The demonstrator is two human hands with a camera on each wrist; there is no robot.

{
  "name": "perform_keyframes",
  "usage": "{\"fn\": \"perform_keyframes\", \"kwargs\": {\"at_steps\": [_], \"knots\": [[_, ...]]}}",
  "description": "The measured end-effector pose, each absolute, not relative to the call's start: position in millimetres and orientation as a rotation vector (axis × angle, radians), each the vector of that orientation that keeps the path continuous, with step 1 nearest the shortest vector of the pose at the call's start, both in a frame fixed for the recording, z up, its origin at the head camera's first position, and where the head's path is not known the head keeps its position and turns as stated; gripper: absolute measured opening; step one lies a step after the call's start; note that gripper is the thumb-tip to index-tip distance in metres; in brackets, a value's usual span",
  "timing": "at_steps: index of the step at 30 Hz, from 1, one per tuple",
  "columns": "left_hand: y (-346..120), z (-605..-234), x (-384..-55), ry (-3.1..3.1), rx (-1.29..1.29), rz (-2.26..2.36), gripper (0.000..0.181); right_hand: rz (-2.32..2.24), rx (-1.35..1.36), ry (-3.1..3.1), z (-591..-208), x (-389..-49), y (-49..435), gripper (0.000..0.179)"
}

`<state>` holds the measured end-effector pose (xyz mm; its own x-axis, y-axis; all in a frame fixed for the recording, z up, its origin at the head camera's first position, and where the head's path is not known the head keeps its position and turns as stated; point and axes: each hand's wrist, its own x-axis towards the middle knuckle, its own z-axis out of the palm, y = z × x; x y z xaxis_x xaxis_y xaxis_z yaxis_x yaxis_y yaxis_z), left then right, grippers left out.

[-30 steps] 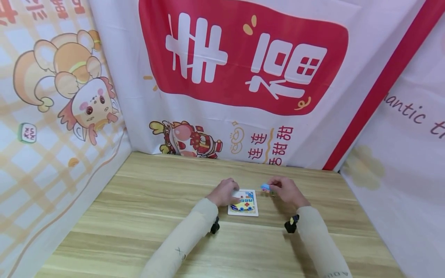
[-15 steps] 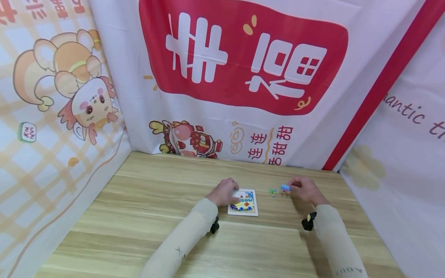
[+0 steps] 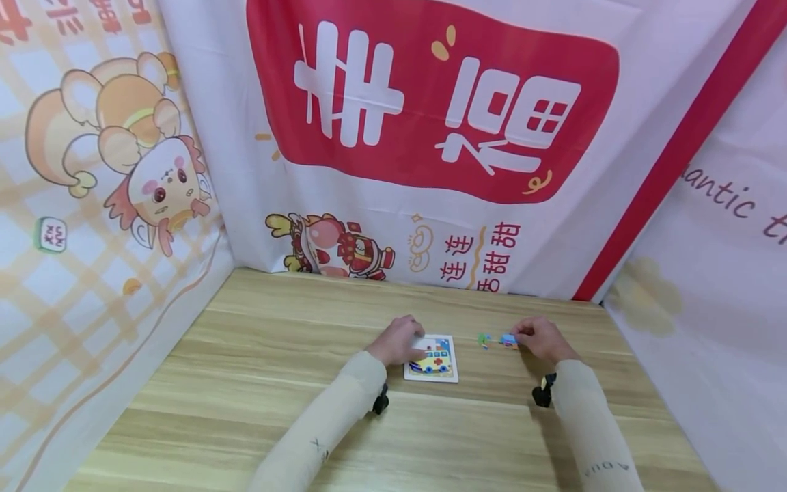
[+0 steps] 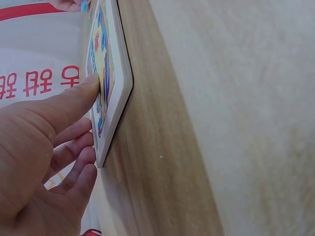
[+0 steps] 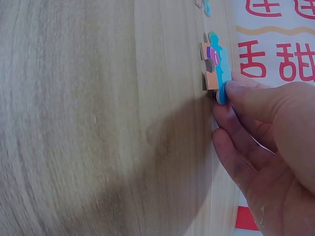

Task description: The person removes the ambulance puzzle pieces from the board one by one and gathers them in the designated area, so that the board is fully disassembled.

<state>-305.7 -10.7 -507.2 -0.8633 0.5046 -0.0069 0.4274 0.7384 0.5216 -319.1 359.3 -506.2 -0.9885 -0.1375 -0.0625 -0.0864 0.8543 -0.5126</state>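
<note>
My left hand holds the left side of a small square jigsaw puzzle with a white frame and a yellow ambulance picture. In the left wrist view the thumb lies on the picture of the puzzle, with the other fingers at its edge. To the right, my right hand pinches one end of a blue-and-orange jigsaw piece. Seen from the right wrist, this jigsaw piece is close over the tabletop, its end between thumb and fingers. A green-and-blue jigsaw piece lies between puzzle and right hand.
The wood-grain table is bounded at the back by a white cloth with red printing. Printed cloths also hang at the left and right sides. Small black devices sit at both wrists.
My right hand has moved right with the blue-and-orange jigsaw piece and come lower toward the table. The green-and-blue piece now shows fully. My left hand and the puzzle have stayed in place.
</note>
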Motion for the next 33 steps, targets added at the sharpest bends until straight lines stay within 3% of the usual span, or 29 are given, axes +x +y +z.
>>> {"fn": "perform_keyframes", "kwargs": {"at_steps": [18, 33], "knots": [[-9, -504, -307, 2.791, 0.74, 0.766, 0.048, -0.768, -0.208, 2.923, -497, -319, 351, 0.01], [-9, -506, -307, 2.786, 0.743, 0.776, 0.048, -0.754, -0.625, 2.829, -482, -313, 260, 0.018]]}}
